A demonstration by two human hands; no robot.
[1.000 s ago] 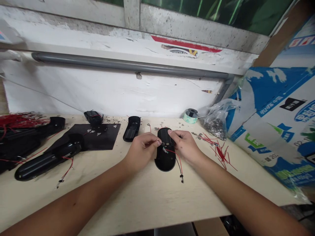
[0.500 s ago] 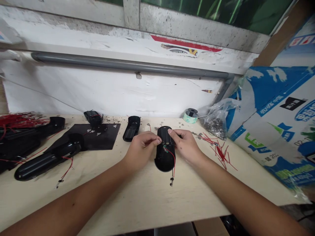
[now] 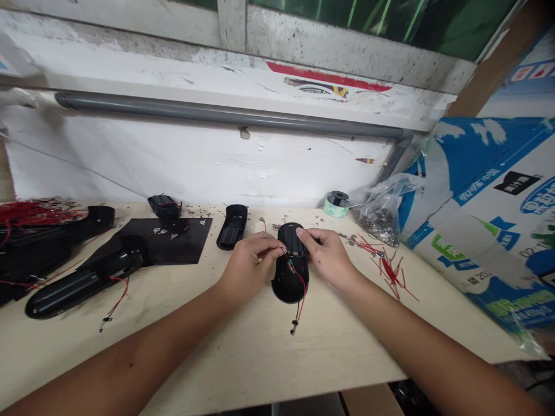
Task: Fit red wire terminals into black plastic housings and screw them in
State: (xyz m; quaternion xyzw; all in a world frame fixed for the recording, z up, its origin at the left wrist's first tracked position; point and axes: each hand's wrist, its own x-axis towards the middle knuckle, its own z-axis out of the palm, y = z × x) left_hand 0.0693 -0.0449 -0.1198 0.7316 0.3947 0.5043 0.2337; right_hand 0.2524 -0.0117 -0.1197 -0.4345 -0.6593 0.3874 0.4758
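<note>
A black plastic housing (image 3: 289, 286) stands in front of me, its rounded end toward me. My right hand (image 3: 323, 248) grips its upper right side, thumb on the top face. My left hand (image 3: 255, 257) is closed in a pinch at the housing's left edge, on what looks like a thin dark wire; the tips hide most of it. Inside the housing lies a small green circuit piece (image 3: 291, 266). From it a red wire (image 3: 304, 286) and a black one run over the near rim to a small metal-ended part (image 3: 293, 329) hanging there.
To the left lie more black housings (image 3: 87, 277), a bundle of red wires (image 3: 34, 214) and a black mat (image 3: 186, 240). Another housing (image 3: 232, 226) is behind my left hand. At right are loose red wires (image 3: 392, 274), a tape roll (image 3: 336, 203), a plastic bag of metal bits (image 3: 379, 216) and a large carton (image 3: 489, 214).
The hanging metal-ended part has swung slightly left and toward me, along with its wires. Both hands keep nearly the same place on the housing.
</note>
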